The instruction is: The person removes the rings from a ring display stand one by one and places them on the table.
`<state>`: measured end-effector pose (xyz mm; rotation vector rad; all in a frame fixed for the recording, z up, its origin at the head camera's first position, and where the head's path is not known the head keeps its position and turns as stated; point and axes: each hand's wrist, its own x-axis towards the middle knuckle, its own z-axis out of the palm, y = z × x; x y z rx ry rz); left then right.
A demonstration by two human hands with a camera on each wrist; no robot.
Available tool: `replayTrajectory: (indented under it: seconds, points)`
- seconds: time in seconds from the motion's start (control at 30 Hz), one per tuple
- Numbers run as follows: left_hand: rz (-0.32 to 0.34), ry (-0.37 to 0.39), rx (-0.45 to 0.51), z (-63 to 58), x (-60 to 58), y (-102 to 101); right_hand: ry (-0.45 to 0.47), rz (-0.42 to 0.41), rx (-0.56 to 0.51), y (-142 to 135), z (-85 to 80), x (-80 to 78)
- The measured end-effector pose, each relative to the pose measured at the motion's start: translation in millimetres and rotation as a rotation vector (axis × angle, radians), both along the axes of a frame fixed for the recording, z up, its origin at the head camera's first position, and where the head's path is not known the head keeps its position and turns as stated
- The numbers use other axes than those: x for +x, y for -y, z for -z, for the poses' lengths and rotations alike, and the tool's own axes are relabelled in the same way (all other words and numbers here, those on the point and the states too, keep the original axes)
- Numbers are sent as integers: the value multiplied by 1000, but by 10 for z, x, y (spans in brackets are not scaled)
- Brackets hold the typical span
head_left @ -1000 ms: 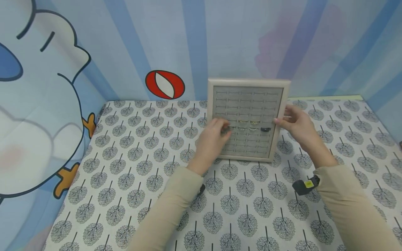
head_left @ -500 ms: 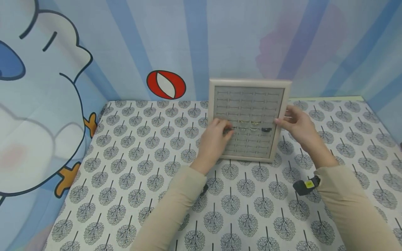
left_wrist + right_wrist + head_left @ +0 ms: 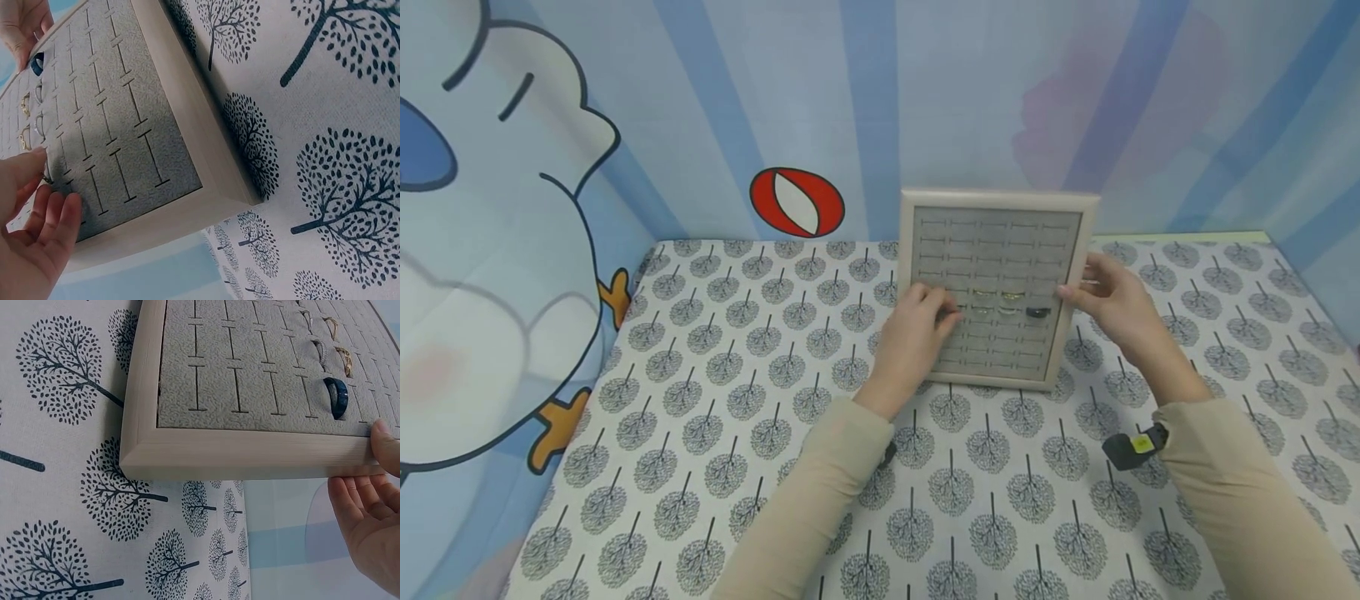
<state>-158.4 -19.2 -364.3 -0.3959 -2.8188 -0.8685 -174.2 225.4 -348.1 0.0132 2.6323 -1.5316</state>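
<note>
A pale wooden-framed ring display board [image 3: 997, 200] with a grey felt face stands tilted back on the table, its felt cut with rows of slots. My left hand [image 3: 912, 337] is at its left side, thumb and fingertips pinching a small ring [image 3: 47, 179] at a slot; the fingers mostly hide it. By the right edge, my right hand [image 3: 1116, 304] grips the frame, thumb in front and fingers behind. Sitting in slots are a dark blue ring [image 3: 337, 399], two gold rings [image 3: 344, 361] and two silver rings [image 3: 320, 354].
Under the board lies a white tablecloth [image 3: 951, 492] printed with dark trees. Behind rises a blue striped backdrop [image 3: 955, 100] with a red and white oval [image 3: 797, 202] and a cartoon figure on the left. A black wrist camera [image 3: 1131, 448] hangs at the right cuff.
My left hand has shifted slightly to the right, its fingers still at the same slot area. The right hand keeps its grip on the frame, which barely moves.
</note>
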Motion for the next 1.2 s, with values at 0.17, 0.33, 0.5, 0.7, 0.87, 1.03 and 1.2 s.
replayTrajectory:
  seconds: [0.17,0.33,0.5,0.7,0.87,1.03,1.2]
  points:
    - [29,22,37,3,-20,12,6,-2,-8,-7,-4,1]
    - [54,69,79,-3,-38,42,12,-1,-5,-10,-14,-1]
    - [83,94,110,6,-68,88,9,-5,0,-9,-14,-6]
    - [110,172,214,13,-98,154,8,-5,1,-9,-5,-13]
    - [68,199,320,-1,-96,228,15,1,4,-14,0,-12]
    - [7,172,443,-54,-117,375,21,0,-1,-12,1,-10]
    - [-81,112,480,-114,-141,629,20,0,-1,-16,-9,-9]
